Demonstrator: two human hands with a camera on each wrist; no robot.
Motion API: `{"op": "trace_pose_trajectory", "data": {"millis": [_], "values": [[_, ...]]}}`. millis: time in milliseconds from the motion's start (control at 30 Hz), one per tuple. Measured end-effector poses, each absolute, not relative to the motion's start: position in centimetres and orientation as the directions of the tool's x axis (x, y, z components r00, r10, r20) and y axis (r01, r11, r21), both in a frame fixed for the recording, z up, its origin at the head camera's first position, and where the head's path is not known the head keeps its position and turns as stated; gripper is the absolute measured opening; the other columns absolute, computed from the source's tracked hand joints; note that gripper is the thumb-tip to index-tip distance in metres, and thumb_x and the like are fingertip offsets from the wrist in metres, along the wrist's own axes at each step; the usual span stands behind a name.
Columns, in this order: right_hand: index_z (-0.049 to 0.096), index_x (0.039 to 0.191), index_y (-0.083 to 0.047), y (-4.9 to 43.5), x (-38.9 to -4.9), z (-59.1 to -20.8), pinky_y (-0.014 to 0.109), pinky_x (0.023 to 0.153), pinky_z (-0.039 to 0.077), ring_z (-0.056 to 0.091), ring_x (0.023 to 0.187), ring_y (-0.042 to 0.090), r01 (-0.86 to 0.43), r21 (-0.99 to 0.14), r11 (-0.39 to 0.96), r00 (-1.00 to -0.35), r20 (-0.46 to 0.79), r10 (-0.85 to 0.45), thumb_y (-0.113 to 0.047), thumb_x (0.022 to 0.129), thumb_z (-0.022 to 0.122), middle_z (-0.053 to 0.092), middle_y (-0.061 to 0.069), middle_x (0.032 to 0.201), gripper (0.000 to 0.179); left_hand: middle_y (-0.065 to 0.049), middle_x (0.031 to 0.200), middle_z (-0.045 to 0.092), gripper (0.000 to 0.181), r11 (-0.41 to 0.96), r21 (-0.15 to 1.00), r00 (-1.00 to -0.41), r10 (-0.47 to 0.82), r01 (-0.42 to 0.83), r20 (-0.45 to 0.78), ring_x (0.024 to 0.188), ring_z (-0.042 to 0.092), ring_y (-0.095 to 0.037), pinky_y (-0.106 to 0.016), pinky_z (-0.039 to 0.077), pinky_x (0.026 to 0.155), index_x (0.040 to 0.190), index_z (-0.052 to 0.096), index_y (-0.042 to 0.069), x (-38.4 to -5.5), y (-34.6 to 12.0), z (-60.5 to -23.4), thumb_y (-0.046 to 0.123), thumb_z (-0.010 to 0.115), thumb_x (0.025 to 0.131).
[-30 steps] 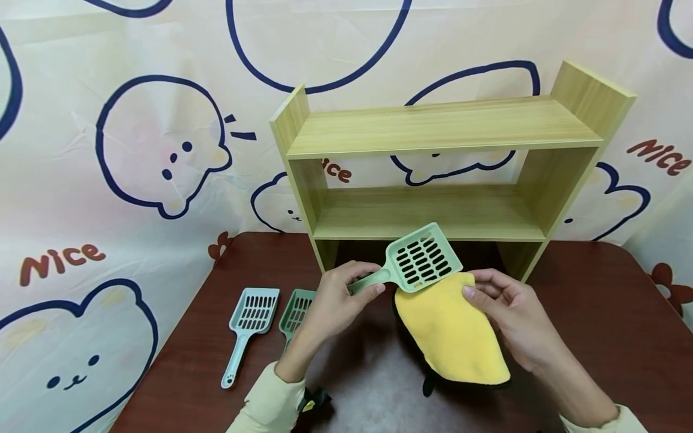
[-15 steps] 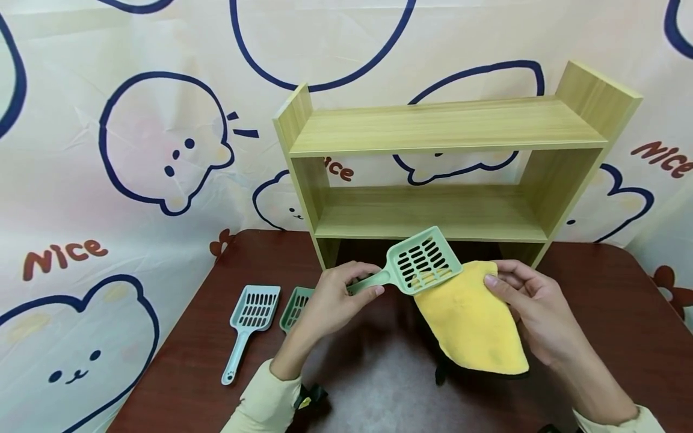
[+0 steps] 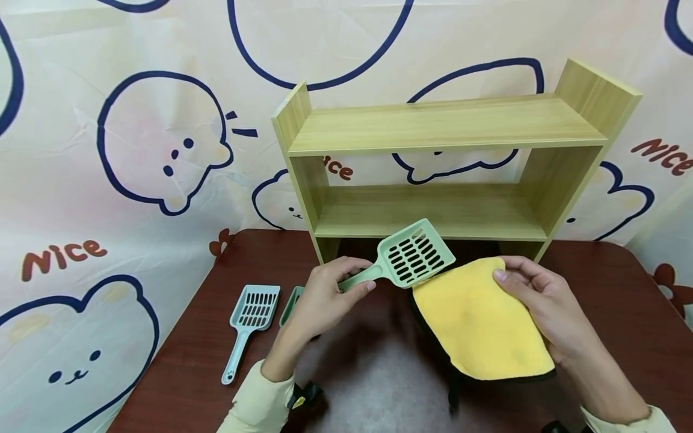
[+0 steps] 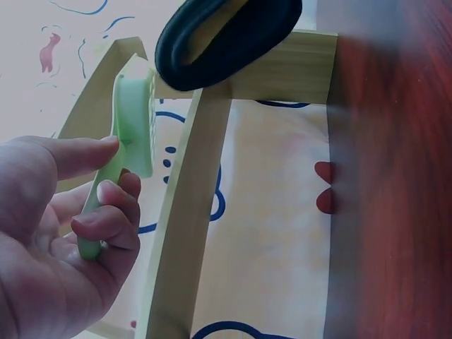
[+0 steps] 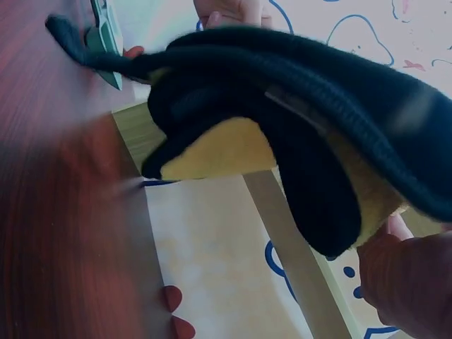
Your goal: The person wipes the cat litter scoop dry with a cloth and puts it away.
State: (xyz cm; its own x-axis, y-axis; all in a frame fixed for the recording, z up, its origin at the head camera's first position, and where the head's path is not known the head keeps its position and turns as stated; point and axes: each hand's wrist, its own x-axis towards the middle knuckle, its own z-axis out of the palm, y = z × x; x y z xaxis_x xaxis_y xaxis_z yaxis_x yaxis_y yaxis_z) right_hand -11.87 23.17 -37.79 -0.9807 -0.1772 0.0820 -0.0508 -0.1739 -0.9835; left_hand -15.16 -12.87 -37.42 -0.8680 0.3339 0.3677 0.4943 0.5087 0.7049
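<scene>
My left hand point(image 3: 327, 297) grips a light green slotted litter scoop point(image 3: 414, 254) by its handle, blade raised toward the upper right. In the left wrist view the scoop point(image 4: 133, 113) shows edge-on, thumb and curled fingers on its handle. My right hand point(image 3: 549, 307) pinches the upper right edge of a yellow cloth point(image 3: 482, 319) with dark trim, thumb in front. The cloth hangs over the table, its upper left edge right at the scoop's lower rim. In the right wrist view the cloth point(image 5: 311, 183) shows its dark back, folded over, with a dark strap trailing off one end.
On the table point(image 3: 379, 385) at left lies a light blue slotted scoop point(image 3: 254, 313). Beside it is a darker green scoop point(image 3: 291, 305), mostly hidden behind my left arm. A pale wooden shelf point(image 3: 433, 210) stands at the back, before a wall sheet printed with bears.
My right hand has drawn the yellow cloth to the right along the scoop's lower edge, and the cloth has spread wider. The scoop and left hand have shifted slightly left and up.
</scene>
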Motion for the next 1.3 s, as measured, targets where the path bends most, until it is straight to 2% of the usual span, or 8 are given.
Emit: {"op": "trace_pose_trajectory", "data": {"millis": [267, 467, 767, 1100, 1300], "values": [[0.065, 0.133, -0.013, 23.9, -12.0, -38.3, 0.035, 0.067, 0.065, 0.081, 0.086, 0.016, -0.015, -0.976, -0.218, -0.965, 0.071, -0.251, -0.007, 0.113, 0.052, 0.08, -0.001, 0.108, 0.025, 0.003, 0.098, 0.075, 0.028, 0.535, 0.723, -0.898, 0.29, 0.438, 0.33, 0.079, 0.06, -0.013, -0.026, 0.049, 0.069, 0.124, 0.076, 0.019, -14.9, -13.5, -37.1, 0.015, 0.081, 0.097], [0.065, 0.133, -0.016, 24.6, -11.6, -39.5, 0.037, 0.069, 0.065, 0.08, 0.088, 0.015, 0.068, -0.977, -0.204, -0.955, -0.005, -0.296, -0.011, 0.114, 0.05, 0.08, -0.003, 0.107, 0.025, 0.0, 0.101, 0.077, 0.028, 0.59, 0.705, -0.919, 0.247, 0.395, 0.308, 0.084, 0.064, -0.013, -0.028, 0.051, 0.075, 0.124, 0.076, 0.016, -14.5, -14.7, -36.6, 0.014, 0.082, 0.096], [0.061, 0.136, -0.018, 25.4, -10.9, -40.4, 0.042, 0.073, 0.066, 0.081, 0.092, 0.018, 0.17, -0.971, -0.167, -0.942, -0.11, -0.318, -0.02, 0.116, 0.05, 0.081, -0.001, 0.109, 0.023, 0.001, 0.101, 0.077, 0.027, 0.672, 0.632, -0.918, 0.217, 0.386, 0.331, 0.085, 0.066, -0.012, -0.031, 0.054, 0.078, 0.124, 0.076, 0.013, -13.6, -17.1, -33.9, 0.011, 0.08, 0.097], [0.062, 0.135, -0.018, 26.0, -10.3, -41.3, 0.043, 0.073, 0.066, 0.081, 0.092, 0.02, 0.191, -0.965, -0.181, -0.938, -0.125, -0.323, -0.019, 0.116, 0.048, 0.081, 0.0, 0.108, 0.024, -0.003, 0.108, 0.075, 0.025, 0.745, 0.574, -0.931, 0.179, 0.34, 0.318, 0.086, 0.058, -0.018, -0.032, 0.047, 0.074, 0.124, 0.076, 0.014, -12.5, -18.3, -30.7, 0.015, 0.078, 0.099], [0.062, 0.136, -0.019, 26.2, -10.2, -41.5, 0.043, 0.074, 0.066, 0.081, 0.093, 0.019, 0.197, -0.962, -0.189, -0.937, -0.128, -0.326, -0.019, 0.116, 0.048, 0.08, 0.0, 0.109, 0.024, -0.003, 0.115, 0.075, 0.027, 0.779, 0.535, -0.93, 0.168, 0.328, 0.327, 0.092, 0.059, -0.02, -0.035, 0.048, 0.077, 0.127, 0.075, 0.014, -12.1, -18.7, -28.8, 0.017, 0.077, 0.1]]}}
